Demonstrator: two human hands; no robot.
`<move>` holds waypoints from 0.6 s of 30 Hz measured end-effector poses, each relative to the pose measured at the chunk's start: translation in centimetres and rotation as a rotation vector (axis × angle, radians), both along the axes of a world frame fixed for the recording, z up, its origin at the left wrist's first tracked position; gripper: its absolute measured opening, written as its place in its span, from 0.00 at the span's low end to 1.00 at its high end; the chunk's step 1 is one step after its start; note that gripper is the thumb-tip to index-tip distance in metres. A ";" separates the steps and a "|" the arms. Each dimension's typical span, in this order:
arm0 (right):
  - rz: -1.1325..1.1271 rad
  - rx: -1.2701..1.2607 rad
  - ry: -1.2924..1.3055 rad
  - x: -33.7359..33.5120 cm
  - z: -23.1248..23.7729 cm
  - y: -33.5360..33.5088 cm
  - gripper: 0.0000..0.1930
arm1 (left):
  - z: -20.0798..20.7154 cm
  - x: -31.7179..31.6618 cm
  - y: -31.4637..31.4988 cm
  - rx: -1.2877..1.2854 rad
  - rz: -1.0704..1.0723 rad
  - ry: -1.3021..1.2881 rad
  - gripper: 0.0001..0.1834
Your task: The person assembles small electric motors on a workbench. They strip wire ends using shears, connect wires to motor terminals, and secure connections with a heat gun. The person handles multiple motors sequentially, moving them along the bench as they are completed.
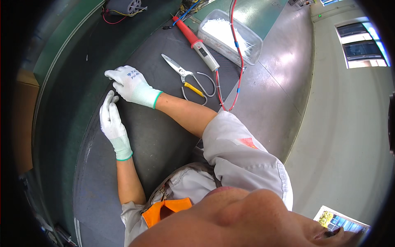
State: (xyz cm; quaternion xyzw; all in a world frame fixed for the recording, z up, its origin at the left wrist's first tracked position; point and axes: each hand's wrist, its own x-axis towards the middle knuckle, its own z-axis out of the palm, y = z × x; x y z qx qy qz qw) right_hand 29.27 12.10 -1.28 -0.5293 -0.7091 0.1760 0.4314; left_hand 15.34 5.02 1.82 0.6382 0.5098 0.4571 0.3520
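My left hand (112, 123), in a white knit glove with a green cuff edge, rests at the rim of the dark grey mat (152, 140). Its fingers are stretched out, and nothing shows in them. Just beyond it is my right hand (131, 84) in a matching glove, fingers loosely bent and pointing left. No held object is visible there either, though its palm side is hidden. To the right of that hand lie metal scissors (185, 76) with yellow wrapping on one handle. Past them is a red and grey corded hand tool (196, 43).
A clear plastic tub (255, 51) of thin white strips stands at the far right. Red and black cables (238, 45) hang beside it. On the dark green surface (86, 78) beyond the mat sits a motor-like part (127, 7) with wires. A cardboard box (26, 119) is at the left.
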 end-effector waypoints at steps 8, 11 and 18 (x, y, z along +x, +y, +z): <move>0.001 0.002 0.005 0.0 0.0 -0.1 0.18 | 0.1 0.1 -0.1 0.007 -0.004 0.003 0.21; -0.003 0.010 0.021 0.0 0.0 -0.1 0.18 | 0.1 0.1 -0.1 0.006 0.000 0.011 0.21; -0.006 0.003 0.014 0.1 0.1 -0.1 0.17 | -0.1 0.0 0.0 0.010 -0.003 0.003 0.21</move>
